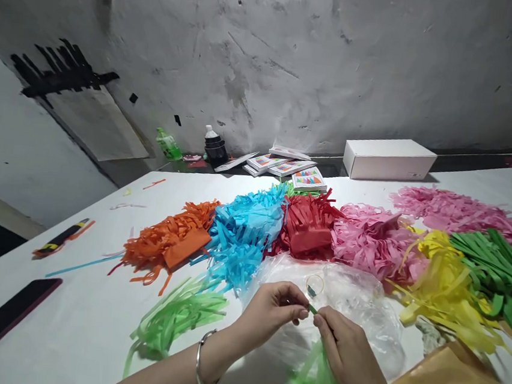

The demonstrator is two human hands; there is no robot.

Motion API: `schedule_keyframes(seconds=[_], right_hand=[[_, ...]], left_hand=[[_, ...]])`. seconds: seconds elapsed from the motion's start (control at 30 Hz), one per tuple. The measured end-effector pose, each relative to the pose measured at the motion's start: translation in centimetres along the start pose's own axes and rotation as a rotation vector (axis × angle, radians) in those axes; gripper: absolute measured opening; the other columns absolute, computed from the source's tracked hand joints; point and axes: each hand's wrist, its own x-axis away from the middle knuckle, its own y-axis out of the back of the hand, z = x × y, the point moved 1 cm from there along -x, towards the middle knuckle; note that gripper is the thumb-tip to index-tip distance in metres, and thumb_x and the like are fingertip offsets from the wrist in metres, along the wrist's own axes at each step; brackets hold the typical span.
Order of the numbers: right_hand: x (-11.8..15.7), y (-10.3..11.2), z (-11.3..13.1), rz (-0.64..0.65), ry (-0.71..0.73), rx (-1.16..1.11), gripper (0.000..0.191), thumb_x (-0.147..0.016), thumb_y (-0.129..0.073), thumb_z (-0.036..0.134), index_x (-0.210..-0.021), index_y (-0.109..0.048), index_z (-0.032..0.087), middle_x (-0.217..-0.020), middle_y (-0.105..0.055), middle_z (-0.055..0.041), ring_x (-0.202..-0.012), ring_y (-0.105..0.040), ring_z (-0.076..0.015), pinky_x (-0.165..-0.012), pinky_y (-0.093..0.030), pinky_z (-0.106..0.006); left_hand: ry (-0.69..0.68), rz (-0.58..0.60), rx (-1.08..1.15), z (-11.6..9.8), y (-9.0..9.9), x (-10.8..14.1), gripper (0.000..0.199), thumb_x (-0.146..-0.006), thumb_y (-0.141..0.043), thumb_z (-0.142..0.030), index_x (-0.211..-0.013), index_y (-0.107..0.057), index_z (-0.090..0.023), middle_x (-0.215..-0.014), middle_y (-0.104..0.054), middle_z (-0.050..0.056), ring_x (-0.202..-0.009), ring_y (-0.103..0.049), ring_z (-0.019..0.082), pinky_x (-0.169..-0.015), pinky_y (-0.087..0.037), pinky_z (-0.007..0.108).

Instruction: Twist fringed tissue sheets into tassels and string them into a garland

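Observation:
My left hand, with a silver bangle at the wrist, pinches one end of a short twisted green strip. My right hand grips the other end with thumb and forefinger. Below my right hand hangs a light green paper tassel; whether the strip is part of it is hidden by the fingers. Just beyond my fingertips, a thin yellowish ring with a dark green piece lies on clear plastic bags. Another light green tassel rests left of my left hand.
Orange, blue, red, pink, yellow and green tassel piles span the white table. A phone and cutter lie left. Behind are flat packs, bottles and a white box.

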Motion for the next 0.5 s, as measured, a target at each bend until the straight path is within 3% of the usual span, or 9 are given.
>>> schedule_keyframes(seconds=[0.07, 0.23, 0.33, 0.43, 0.5], right_hand=[[0.2, 0.0, 0.4, 0.005, 0.046, 0.002, 0.037, -0.105, -0.029, 0.039, -0.084, -0.054, 0.023, -0.076, -0.060, 0.0000, -0.069, -0.059, -0.0160, -0.065, -0.040, -0.027], [0.5, 0.5, 1.1, 0.023, 0.106, 0.049, 0.035, -0.105, -0.034, 0.036, -0.077, -0.049, 0.023, -0.069, -0.057, 0.0019, -0.063, -0.056, -0.0144, -0.060, -0.037, -0.026], [0.5, 1.1, 1.5, 0.069, 0.164, 0.142, 0.034, -0.105, -0.034, 0.032, -0.075, -0.047, 0.023, -0.067, -0.057, 0.0024, -0.060, -0.056, -0.0137, -0.058, -0.035, -0.025], [0.5, 1.4, 1.7, 0.145, 0.213, 0.186, 0.035, -0.104, -0.035, 0.032, -0.074, -0.048, 0.022, -0.067, -0.058, 0.0025, -0.059, -0.056, -0.0137, -0.056, -0.034, -0.026], [0.6, 1.4, 1.7, 0.177, 0.217, 0.158, 0.034, -0.105, -0.035, 0.032, -0.076, -0.050, 0.022, -0.070, -0.060, 0.0019, -0.063, -0.059, -0.0141, -0.058, -0.036, -0.025]], left_hand=[[-0.001, -0.041, 0.144, -0.4, 0.1, 0.6, 0.022, -0.073, -0.081, -0.032, -0.080, -0.074, -0.012, -0.071, -0.068, 0.003, -0.062, -0.062, 0.013, -0.063, -0.052, 0.026], [-0.059, -0.068, 0.131, -1.0, 0.0, 1.7, 0.013, -0.075, -0.079, -0.027, -0.080, -0.077, -0.014, -0.075, -0.069, 0.004, -0.064, -0.063, 0.014, -0.063, -0.050, 0.025], [-0.131, -0.058, -0.021, -1.5, 0.0, 2.3, 0.011, -0.079, -0.075, -0.024, -0.084, -0.076, -0.015, -0.077, -0.070, 0.006, -0.067, -0.064, 0.015, -0.065, -0.050, 0.026], [-0.236, 0.036, -0.259, -2.3, 0.0, 2.9, 0.013, -0.085, -0.069, -0.023, -0.093, -0.076, -0.015, -0.081, -0.073, 0.008, -0.073, -0.064, 0.016, -0.069, -0.049, 0.026], [-0.227, 0.086, -0.313, -2.7, 0.0, 3.1, 0.015, -0.086, -0.068, -0.023, -0.095, -0.076, -0.015, -0.083, -0.075, 0.009, -0.072, -0.064, 0.016, -0.069, -0.048, 0.025]])
